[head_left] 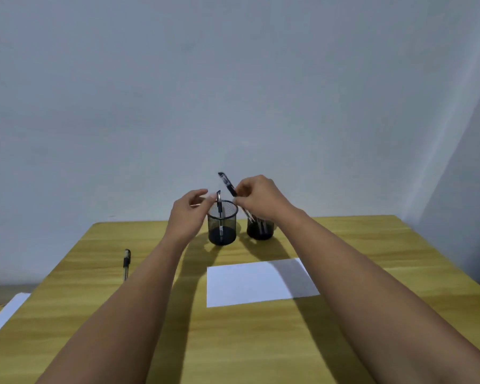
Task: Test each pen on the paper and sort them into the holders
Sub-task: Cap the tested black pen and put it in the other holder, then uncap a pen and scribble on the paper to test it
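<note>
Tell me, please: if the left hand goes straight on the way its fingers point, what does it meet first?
Probably the pen standing in the left mesh holder: the left hand points right, fingertips almost at the pen's top. Depth is unclear.

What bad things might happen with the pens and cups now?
The left hand is right at the rim of the left cup, so a bump might tip it and spill its pen. The right hand holds a tilted pen above the right cup; it may slip and miss. The pen on the table could get forgotten.
</note>
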Demonstrator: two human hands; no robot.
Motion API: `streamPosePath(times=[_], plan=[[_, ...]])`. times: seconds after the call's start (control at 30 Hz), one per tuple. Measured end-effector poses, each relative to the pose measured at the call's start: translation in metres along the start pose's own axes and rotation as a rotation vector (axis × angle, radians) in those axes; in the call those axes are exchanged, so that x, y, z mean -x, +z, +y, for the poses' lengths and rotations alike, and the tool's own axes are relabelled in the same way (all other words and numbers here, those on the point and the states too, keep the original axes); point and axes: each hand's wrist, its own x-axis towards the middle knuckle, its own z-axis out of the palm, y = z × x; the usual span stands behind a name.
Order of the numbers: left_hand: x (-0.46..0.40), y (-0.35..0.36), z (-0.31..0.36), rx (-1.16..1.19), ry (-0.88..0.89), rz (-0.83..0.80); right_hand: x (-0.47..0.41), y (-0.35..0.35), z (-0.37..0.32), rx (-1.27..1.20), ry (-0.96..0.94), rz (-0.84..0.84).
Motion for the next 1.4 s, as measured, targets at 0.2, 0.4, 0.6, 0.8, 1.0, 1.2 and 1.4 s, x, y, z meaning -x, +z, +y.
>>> streamPosePath(times=[0.2, 0.4, 0.6, 0.8, 1.0, 1.2, 1.4], plan=[[-0.026, 0.014, -0.062, -0.342, -0.092, -0.056, -0.049, 0.025, 0.006, -0.218, 0.150, 0.226], [-0.042, 0.032, -0.091, -0.375, -0.096, -0.062, -0.062, 0.064, 0.015, -0.030, 0.230, 0.157], [-0.034, 0.035, -0.092, -0.385, -0.042, -0.033, -0.058, 0.084, 0.014, 0.152, 0.236, 0.160], [-0.028, 0.030, -0.086, -0.429, -0.040, -0.058, -0.054, 0.073, 0.009, 0.161, 0.214, 0.171], [-0.011, -0.018, -0.073, -0.560, -0.013, -0.006, -0.040, 0.066, -0.019, 0.054, 0.125, 0.220], [0.000, -0.112, -0.083, -0.747, -0.037, 0.078, -0.023, 0.107, -0.068, 0.002, 0.077, 0.040], [0.019, -0.168, -0.114, -0.811, -0.101, 0.099, -0.009, 0.185, -0.096, -0.001, 0.097, -0.284]])
